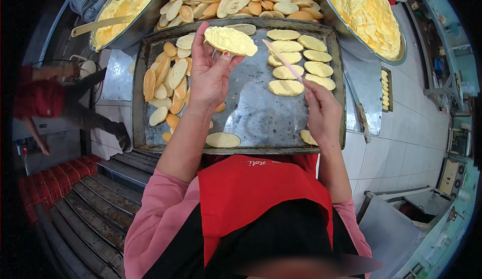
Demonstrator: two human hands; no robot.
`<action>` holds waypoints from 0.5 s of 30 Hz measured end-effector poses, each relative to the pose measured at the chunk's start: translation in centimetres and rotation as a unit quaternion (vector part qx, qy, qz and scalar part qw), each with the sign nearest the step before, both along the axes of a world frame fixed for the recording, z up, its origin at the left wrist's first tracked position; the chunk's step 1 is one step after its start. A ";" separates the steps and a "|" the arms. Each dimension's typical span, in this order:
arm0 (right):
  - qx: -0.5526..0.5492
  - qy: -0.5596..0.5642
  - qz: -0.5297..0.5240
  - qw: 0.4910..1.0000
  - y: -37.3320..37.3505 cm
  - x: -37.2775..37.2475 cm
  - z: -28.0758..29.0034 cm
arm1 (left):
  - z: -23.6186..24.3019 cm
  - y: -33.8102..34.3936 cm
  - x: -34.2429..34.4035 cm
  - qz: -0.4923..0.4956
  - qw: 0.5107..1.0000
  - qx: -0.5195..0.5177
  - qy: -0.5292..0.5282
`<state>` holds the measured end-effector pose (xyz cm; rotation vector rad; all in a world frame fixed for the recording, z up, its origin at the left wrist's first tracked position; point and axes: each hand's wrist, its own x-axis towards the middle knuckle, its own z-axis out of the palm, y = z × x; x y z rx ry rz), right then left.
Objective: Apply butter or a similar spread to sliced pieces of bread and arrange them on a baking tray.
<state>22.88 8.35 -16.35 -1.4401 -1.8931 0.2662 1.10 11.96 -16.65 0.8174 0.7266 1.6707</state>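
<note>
The left hand (213,70) holds a cream-topped bread slice (231,41) in its grip above the dark tray (253,116); the right hand (322,109) clasps a pink spatula (285,62) over yellow slices (285,88) — loose bread (177,73) crowds the tray's left, and cream bowls (362,47) flank its far corners.

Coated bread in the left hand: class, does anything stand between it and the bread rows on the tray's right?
Yes, in this view: the spatula in the right hand slants over the rows, its tip between them and the held bread. Nothing else visible does.
</note>
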 end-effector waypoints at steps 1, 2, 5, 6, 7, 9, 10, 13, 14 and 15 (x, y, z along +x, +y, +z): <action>-0.131 0.137 0.012 0.982 -0.6 0.2 0.2 | -0.3 0.0 0.0 0.005 1.000 0.013 0.007; -0.257 0.269 0.023 0.928 -1.0 0.3 0.3 | -0.7 0.1 0.0 0.005 1.000 0.012 0.007; -0.331 0.337 0.042 0.880 -1.8 -0.1 0.3 | -1.9 0.4 0.1 0.017 0.999 0.045 0.020; -0.331 0.337 0.040 0.880 -1.9 0.0 0.2 | -2.2 0.4 0.1 0.034 0.996 0.067 0.051; -0.358 0.374 0.069 0.853 -1.9 0.2 0.0 | -2.4 0.5 0.2 0.050 0.991 0.089 0.082; -0.384 0.408 0.097 0.823 -2.0 0.5 0.0 | -2.6 0.5 0.1 0.052 0.989 0.093 0.099; -0.369 0.405 0.074 0.833 -2.1 0.6 0.2 | -2.6 0.5 0.0 0.056 0.987 0.096 0.118; -0.320 0.402 0.050 0.856 -2.2 1.1 0.0 | -1.7 -0.1 -0.1 0.059 0.991 0.056 0.105; -0.284 0.402 0.047 0.869 -2.2 1.3 -0.2 | -1.5 -0.2 -0.2 0.062 0.991 0.055 0.107; -0.271 0.387 0.045 0.880 -2.3 1.5 0.0 | -1.3 -0.2 -0.2 0.041 0.993 0.044 0.100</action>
